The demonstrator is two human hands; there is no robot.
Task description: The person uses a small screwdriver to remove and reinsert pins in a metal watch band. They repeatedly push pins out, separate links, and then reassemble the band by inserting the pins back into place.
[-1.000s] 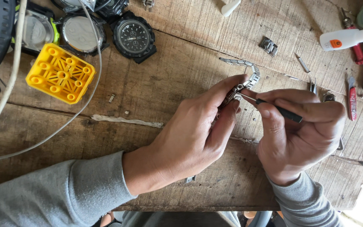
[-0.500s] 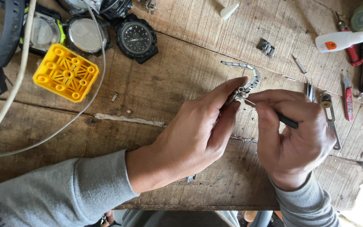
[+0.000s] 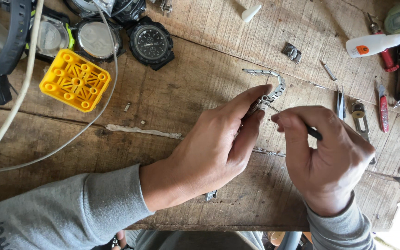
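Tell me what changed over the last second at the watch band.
Little changed. The right hand turned slightly, so its thin tool now meets the metal band at a steeper angle, tip still at the links. The left hand kept pinching the band on the wooden bench. The yellow block and watches stayed put; their apparent shift comes from the camera.

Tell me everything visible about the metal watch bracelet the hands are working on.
The metal watch bracelet is a silvery band of small jointed links, apparently steel. It lies on the worn wooden workbench in a hooked curve: a straight run of links at its far end, then a bend back toward the person. The left hand pins its near end with the fingertips, hiding part of it. The thin metal tip of a dark-handled tool, held in the right hand, meets the links there. No watch case is visibly attached.
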